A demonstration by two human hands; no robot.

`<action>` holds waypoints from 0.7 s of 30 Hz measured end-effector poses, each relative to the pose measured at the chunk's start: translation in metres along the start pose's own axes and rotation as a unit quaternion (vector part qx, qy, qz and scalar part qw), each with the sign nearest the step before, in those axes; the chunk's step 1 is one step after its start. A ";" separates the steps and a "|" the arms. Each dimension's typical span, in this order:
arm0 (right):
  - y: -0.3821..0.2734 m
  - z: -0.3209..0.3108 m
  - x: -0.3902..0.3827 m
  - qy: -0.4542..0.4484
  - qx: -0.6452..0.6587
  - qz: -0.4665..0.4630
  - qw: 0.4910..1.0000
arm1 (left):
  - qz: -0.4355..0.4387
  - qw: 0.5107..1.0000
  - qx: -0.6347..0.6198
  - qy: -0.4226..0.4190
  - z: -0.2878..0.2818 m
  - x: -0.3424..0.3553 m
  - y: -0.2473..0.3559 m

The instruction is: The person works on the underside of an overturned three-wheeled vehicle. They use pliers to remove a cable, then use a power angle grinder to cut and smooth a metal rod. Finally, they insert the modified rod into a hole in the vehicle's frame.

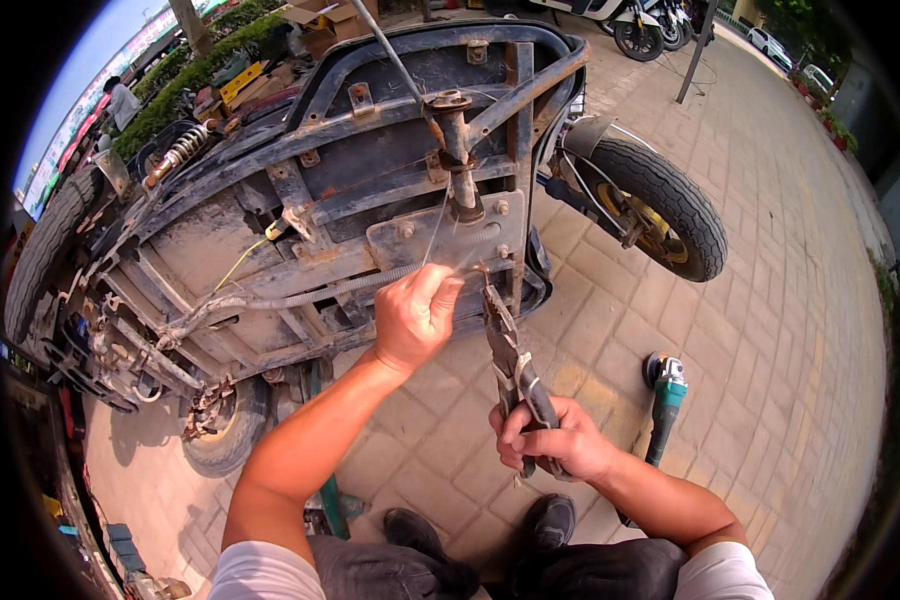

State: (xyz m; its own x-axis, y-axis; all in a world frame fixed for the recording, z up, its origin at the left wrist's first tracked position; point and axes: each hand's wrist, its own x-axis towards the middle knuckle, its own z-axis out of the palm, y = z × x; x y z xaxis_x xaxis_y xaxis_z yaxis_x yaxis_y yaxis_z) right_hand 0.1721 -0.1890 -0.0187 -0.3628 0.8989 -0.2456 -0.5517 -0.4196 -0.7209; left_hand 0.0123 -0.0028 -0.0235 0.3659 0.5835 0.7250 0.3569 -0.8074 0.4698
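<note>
Your left hand pinches the thin wire running up toward 12 o'clock. Your right hand is clamped on the pliers, noses at 11, just beside that pinch.

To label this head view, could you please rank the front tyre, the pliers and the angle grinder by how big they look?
1. Front tyre, clearly largest.
2. Pliers in the right hand and angle grinder on the paving look alike in length; the pliers are nearer the camera, so I would not rank them.
</note>
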 end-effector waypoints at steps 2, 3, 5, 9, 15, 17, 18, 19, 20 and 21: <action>0.002 -0.001 0.001 0.002 -0.003 -0.005 1.000 | 0.000 1.000 0.005 -0.003 0.001 -0.002 0.000; 0.004 -0.002 0.002 0.003 -0.005 -0.008 1.000 | 0.009 1.000 0.007 -0.004 0.003 -0.001 -0.001; 0.006 -0.003 0.004 0.005 -0.008 -0.015 1.000 | 0.014 1.000 0.010 -0.002 0.006 -0.002 -0.004; 0.005 -0.006 0.000 -0.138 0.305 0.051 0.941 | -0.008 1.000 0.001 -0.002 0.004 -0.006 -0.006; 0.004 -0.012 0.009 0.114 -0.369 -0.141 0.912 | 0.006 1.000 -0.003 0.000 -0.002 0.001 -0.002; 0.007 -0.017 0.010 0.164 -0.455 -0.169 0.859 | 0.016 1.000 0.010 -0.005 -0.001 0.000 0.000; 0.008 -0.018 0.008 0.164 -0.433 -0.154 0.873 | 0.017 1.000 0.009 -0.004 0.000 -0.002 0.000; 0.008 -0.017 0.006 0.126 -0.341 -0.109 0.925 | 0.017 1.000 0.009 -0.004 0.001 -0.003 -0.001; 0.008 -0.015 0.005 0.059 -0.164 -0.041 0.984 | 0.019 1.000 0.006 0.005 0.002 -0.005 -0.005; 0.008 -0.014 0.002 -0.020 0.055 0.021 0.998 | 0.008 1.000 0.000 0.003 0.002 -0.006 -0.006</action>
State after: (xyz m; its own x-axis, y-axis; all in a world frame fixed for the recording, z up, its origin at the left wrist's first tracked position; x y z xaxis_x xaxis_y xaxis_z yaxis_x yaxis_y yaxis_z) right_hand 0.1771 -0.1890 -0.0343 -0.4157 0.8756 -0.2460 -0.6132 -0.4696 -0.6352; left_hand 0.0095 -0.0017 -0.0317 0.3662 0.5693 0.7361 0.3499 -0.8172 0.4579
